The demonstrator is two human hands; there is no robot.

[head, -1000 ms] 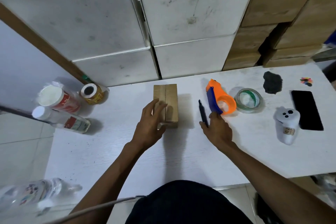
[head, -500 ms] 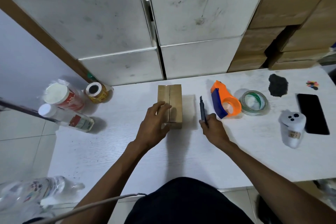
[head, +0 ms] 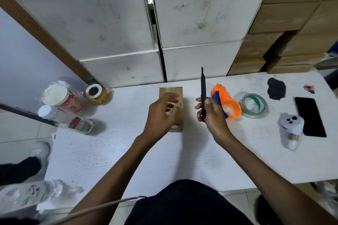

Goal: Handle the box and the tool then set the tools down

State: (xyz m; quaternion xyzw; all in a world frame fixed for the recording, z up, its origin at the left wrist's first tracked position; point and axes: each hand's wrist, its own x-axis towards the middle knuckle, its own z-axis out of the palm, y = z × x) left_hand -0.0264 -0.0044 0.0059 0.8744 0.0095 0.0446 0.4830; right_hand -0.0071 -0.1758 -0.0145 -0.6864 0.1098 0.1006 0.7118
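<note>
The right hand (head: 213,115) is gripping a slim black utility knife (head: 203,93) with fingers and thumb curled round its lower half, and is holding it nearly upright, tip away from the body, above the white wood-grain table (head: 113,151). The left hand (head: 161,115) is hovering over the small brown cardboard box (head: 180,95), fingers spread and loosely bent, holding nothing; whether the fingertips are touching the lid cannot be told, as the hand is blurred. The box is lying flat on the table between the two hands, its centre seam running away from the person.

To do the cutting step well, judging from this arrangement:
- the left palm should be pressing on the near end of the box, fingers kept clear of the seam;
- the blade should be entering shallowly at the far end of the seam and travelling along it, so that whatever is inside is not scored;
- the grip should be sitting lower on the handle for control.

Just beside the right hand, an orange and blue plastic tape dispenser (head: 225,103) is lying on its side, with a clear roll of packing tape (head: 253,105) next to it; both are near enough to be knocked by the elbow or wrist.
</note>
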